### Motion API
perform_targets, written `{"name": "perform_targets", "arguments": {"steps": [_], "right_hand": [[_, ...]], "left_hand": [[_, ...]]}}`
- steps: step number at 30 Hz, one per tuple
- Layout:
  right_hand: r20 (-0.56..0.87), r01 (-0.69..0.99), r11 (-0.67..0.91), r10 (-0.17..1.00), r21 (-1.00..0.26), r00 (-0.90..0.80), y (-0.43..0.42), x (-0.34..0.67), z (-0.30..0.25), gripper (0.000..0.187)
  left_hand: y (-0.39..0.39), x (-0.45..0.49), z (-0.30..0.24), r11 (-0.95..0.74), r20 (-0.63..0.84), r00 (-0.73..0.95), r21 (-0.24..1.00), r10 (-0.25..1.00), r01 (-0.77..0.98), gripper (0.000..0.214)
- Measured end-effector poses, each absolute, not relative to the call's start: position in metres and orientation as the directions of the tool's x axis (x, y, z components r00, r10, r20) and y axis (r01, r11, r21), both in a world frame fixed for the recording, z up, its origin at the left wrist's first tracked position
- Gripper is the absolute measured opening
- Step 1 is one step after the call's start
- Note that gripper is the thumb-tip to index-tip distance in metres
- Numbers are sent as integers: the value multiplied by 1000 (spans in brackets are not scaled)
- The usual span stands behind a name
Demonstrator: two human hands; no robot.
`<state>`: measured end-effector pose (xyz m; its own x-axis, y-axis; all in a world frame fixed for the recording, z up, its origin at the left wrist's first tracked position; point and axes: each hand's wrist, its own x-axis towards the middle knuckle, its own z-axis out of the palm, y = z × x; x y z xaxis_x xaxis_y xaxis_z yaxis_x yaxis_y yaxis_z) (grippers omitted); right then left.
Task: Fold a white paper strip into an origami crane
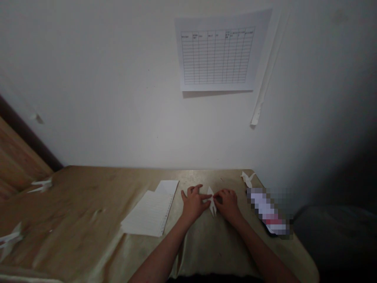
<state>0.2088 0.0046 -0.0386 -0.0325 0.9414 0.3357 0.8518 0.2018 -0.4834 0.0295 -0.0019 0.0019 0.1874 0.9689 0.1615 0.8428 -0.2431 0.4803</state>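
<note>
A small white folded paper (pixel 211 202), a narrow diamond with a split lower end, lies on the table between my hands. My left hand (pixel 194 201) holds its left side with the index finger and thumb, while the other fingers are raised and spread. From the right, my right hand (pixel 227 201) pinches the paper's edge between thumb and index finger, its other fingers curled. To the left of my left hand lies a stack of lined paper sheets (pixel 149 214) with punched holes along one edge.
The cloth-covered table (pixel 88 236) meets a white wall bearing a printed chart (pixel 218 55). Folded paper birds lie at the back right (pixel 247 179), far left (pixel 43 184) and left front (pixel 11 237). A phone-like object (pixel 268 213), pixelated, lies by the right edge.
</note>
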Motion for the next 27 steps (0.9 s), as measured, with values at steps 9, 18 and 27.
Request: {"name": "perform_targets", "arguments": {"steps": [9, 18, 27], "right_hand": [[318, 808, 216, 947, -549, -38, 1, 211, -32, 9], [262, 741, 187, 965, -645, -16, -4, 209, -24, 7], [242, 719, 183, 970, -670, -22, -4, 211, -23, 8]], "left_hand": [[2, 29, 2, -327, 205, 259, 467, 944, 822, 16], [7, 23, 1, -348, 185, 295, 453, 937, 821, 19], [13, 17, 1, -331, 145, 297, 456, 944, 826, 31]]}}
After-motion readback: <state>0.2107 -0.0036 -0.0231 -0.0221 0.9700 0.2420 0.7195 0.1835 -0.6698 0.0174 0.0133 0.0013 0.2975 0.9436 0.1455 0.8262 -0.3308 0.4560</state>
